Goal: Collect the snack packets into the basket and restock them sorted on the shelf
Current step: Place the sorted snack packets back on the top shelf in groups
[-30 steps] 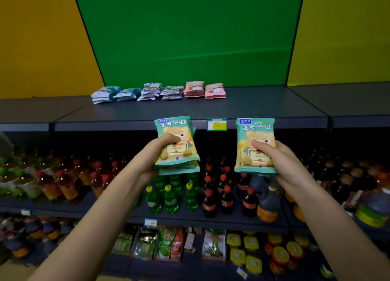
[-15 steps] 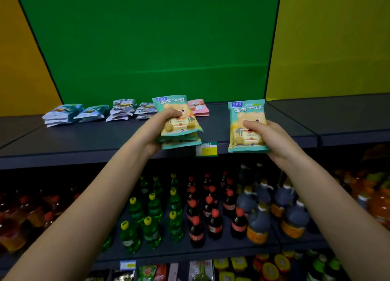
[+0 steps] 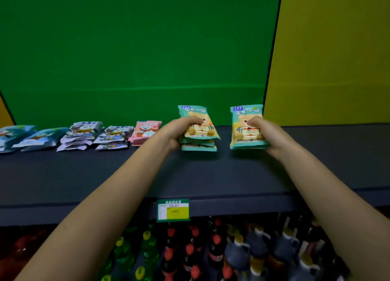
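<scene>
My left hand (image 3: 176, 131) grips a small stack of teal-and-yellow bear packets (image 3: 199, 141), held low over the dark top shelf (image 3: 211, 171), its bottom at or just above the surface. My right hand (image 3: 264, 134) holds one or two more teal bear packets (image 3: 244, 120) to the right, also down at the shelf. Left of them lie sorted piles: a pink packet pile (image 3: 144, 131), two white-and-blue piles (image 3: 114, 136) (image 3: 81, 134), and blue-green piles (image 3: 39, 137) at the far left. No basket is in view.
A green-and-yellow price tag (image 3: 173, 210) hangs on the shelf's front edge. Below it stand rows of drink bottles: green ones (image 3: 147, 249), red-capped dark ones (image 3: 191, 251), and dark jugs (image 3: 238, 253). A green back panel and a yellow panel rise behind the shelf.
Both hands moved forward and down with their packets, from in front of the shelf edge to low over the shelf surface to the right of the pink pile. The view has shifted closer and upward.
</scene>
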`<move>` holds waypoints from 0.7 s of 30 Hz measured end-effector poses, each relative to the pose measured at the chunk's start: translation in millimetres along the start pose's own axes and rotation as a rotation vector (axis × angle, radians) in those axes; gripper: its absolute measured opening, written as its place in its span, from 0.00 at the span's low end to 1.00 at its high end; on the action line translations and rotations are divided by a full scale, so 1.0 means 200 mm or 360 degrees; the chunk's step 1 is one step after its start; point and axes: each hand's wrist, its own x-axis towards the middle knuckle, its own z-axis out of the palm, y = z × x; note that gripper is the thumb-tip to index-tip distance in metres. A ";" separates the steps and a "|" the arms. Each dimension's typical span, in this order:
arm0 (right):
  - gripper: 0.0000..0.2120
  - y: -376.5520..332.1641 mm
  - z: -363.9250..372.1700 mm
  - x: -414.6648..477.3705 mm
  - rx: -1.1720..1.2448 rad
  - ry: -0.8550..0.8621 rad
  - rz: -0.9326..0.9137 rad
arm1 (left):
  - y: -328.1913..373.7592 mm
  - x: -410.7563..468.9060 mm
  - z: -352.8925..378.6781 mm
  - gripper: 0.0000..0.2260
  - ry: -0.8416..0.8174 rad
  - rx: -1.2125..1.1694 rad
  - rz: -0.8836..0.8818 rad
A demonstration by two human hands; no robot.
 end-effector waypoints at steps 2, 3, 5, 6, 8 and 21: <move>0.05 -0.01 -0.03 0.12 -0.0012 0.0013 0.0032 | 0.03 0.12 0.06 0.07 -0.0005 0.0002 -0.0045; 0.05 0.00 -0.03 0.17 -0.0033 0.0017 0.0050 | 0.04 0.18 0.08 0.07 -0.0001 -0.0004 -0.0067; 0.05 0.03 -0.03 0.27 -0.0103 0.0019 0.0092 | 0.05 0.27 0.12 0.08 0.0026 0.0044 -0.0100; 0.06 0.05 -0.03 0.32 -0.0130 0.0023 0.0099 | 0.05 0.31 0.13 0.09 0.0039 0.0080 -0.0117; 0.06 0.09 -0.04 0.40 -0.0181 0.0034 0.0085 | 0.04 0.38 0.14 0.09 0.0079 0.0149 -0.0149; 0.22 0.23 -0.04 0.58 -0.1080 0.0292 -0.0028 | -0.04 0.54 0.14 0.21 0.0577 0.1289 0.0181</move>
